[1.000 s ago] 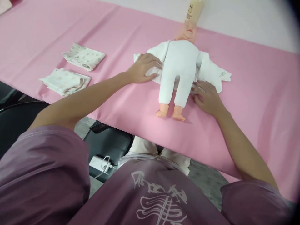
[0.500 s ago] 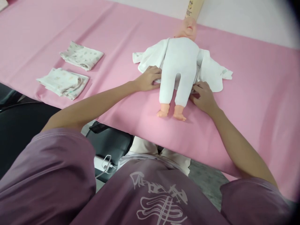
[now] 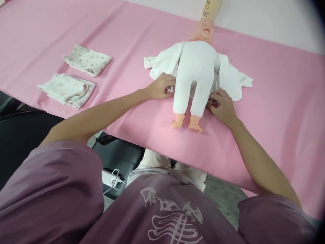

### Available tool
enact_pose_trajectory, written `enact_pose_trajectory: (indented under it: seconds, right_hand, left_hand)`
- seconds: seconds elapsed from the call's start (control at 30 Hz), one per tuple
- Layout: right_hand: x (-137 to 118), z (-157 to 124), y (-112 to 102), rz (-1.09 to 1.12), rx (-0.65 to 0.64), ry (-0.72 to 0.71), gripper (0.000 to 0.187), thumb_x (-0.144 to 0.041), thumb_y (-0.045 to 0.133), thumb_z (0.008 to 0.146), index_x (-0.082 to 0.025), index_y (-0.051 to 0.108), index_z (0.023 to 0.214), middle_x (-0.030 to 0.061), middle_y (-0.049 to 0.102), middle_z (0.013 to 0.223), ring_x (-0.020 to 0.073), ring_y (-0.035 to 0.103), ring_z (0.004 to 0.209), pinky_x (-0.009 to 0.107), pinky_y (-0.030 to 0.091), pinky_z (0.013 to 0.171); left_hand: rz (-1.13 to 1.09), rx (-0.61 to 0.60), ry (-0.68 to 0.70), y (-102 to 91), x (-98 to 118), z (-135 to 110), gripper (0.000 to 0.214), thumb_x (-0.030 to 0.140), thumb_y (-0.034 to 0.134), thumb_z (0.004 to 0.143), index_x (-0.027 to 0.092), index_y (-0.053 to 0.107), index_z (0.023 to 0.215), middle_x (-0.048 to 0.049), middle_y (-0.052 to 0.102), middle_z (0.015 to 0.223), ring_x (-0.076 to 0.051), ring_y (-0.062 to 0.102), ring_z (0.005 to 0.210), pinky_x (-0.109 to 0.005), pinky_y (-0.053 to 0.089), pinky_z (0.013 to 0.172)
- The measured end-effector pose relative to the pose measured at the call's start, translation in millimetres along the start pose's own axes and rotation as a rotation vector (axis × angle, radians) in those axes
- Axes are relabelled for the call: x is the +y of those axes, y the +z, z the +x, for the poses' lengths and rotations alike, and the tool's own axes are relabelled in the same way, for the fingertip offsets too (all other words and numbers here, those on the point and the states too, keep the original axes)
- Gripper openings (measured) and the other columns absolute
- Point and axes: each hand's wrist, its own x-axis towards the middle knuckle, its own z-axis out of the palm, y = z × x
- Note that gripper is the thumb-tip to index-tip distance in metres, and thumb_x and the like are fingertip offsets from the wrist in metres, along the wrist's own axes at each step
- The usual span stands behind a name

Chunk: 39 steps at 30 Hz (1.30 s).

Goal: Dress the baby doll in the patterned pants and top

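A baby doll [image 3: 195, 73] in a white bodysuit lies on its back on the pink table cover [image 3: 142, 37], feet toward me. A white garment [image 3: 230, 79] is spread open under it, sticking out on both sides. My left hand [image 3: 160, 87] pinches the garment's lower left edge beside the doll's hip, fingers curled. My right hand [image 3: 221, 105] is closed on the lower right edge next to the doll's other leg.
Two folded patterned cloths [image 3: 87, 59] [image 3: 67, 89] lie to the left on the cover. A cream bottle [image 3: 210, 7] stands behind the doll's head. A black chair [image 3: 119, 154] with a white charger [image 3: 111, 178] sits below the table's near edge.
My left hand slid down from the garment's left flap to its lower edge by the doll's hip and curled. My right hand drew in closer to the doll's leg and closed.
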Motion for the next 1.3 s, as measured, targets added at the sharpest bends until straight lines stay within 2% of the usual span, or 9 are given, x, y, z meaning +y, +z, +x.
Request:
enact_pose_trajectory:
  seconds: [0.23,0.37,0.63,0.83,1.07,1.2,1.3]
  right_hand:
    - [-3.4,-1.3,-1.0,-0.091,-0.034,0.079,0.017,-0.035,0.078,0.097,-0.028,0.073,0.111,0.0139,0.076,0.109,0.0421,0.073,0.111,0.068,0.065,0.101]
    - [-6.0,-2.6,0.0,-0.099,-0.022,0.097,0.018,-0.037,0.078,0.097,-0.028,0.073,0.112,0.0152,0.077,0.111,0.0431,0.072,0.113,0.069,0.065,0.101]
    - [-7.4,-2.1,-2.9,-0.089,-0.064,0.11,0.02,-0.035,0.075,0.099,-0.028,0.076,0.117,0.0167,0.077,0.117,0.0427,0.072,0.116,0.07,0.064,0.104]
    - [-8.8,-0.4,-1.4,-0.101,-0.044,0.079,0.023,-0.034,0.074,0.096,-0.027,0.077,0.118,0.0162,0.078,0.118,0.0435,0.072,0.116,0.07,0.063,0.106]
    - [-13.7,1.1,-3.5,-0.088,-0.089,0.017,0.014,-0.036,0.074,0.098,-0.032,0.085,0.107,0.0119,0.077,0.124,0.0415,0.072,0.115,0.076,0.06,0.111]
    - [-15.0,-0.1,-4.1,-0.111,-0.108,0.015,0.015,-0.038,0.075,0.099,-0.032,0.086,0.106,0.0121,0.075,0.123,0.0416,0.07,0.117,0.077,0.058,0.113]
    - [-13.7,-0.7,-4.0,-0.096,-0.114,0.009,0.012,-0.036,0.076,0.1,-0.031,0.086,0.104,0.0124,0.073,0.124,0.0417,0.07,0.118,0.077,0.056,0.115]
  left_hand:
    - [0.0,-0.001,-0.015,-2.3,3.0,0.3,0.059,0.082,0.062,0.111,0.027,0.083,0.105,-0.012,0.075,0.096,-0.038,0.075,0.104,-0.064,0.051,0.114]
    - [-0.002,0.001,-0.02,-4.1,6.5,0.7,0.059,0.083,0.063,0.11,0.028,0.083,0.103,-0.0103,0.074,0.093,-0.037,0.075,0.103,-0.063,0.051,0.115]
    - [-0.028,0.007,-0.036,-5.9,10.2,0.2,0.062,0.087,0.061,0.109,0.029,0.082,0.102,-0.0107,0.076,0.098,-0.039,0.075,0.108,-0.069,0.046,0.122]
    - [-0.027,0.028,-0.04,-3.2,7.8,-0.9,0.067,0.093,0.059,0.108,0.032,0.084,0.115,-0.0114,0.077,0.118,-0.043,0.071,0.126,-0.072,0.041,0.126]
    - [-0.015,-0.097,0.037,-1.8,11.6,4.9,0.068,0.089,0.054,0.109,0.032,0.089,0.122,-0.0185,0.078,0.137,-0.051,0.061,0.147,-0.075,0.041,0.129]
    - [-0.059,-0.181,0.098,-0.7,12.4,7.6,0.061,0.079,0.052,0.113,0.034,0.089,0.129,-0.0162,0.081,0.137,-0.048,0.066,0.14,-0.07,0.046,0.125]
    - [-0.075,-0.177,0.107,-1.5,14.2,8.9,0.056,0.074,0.054,0.114,0.033,0.09,0.128,-0.0153,0.083,0.134,-0.046,0.07,0.133,-0.068,0.048,0.122]
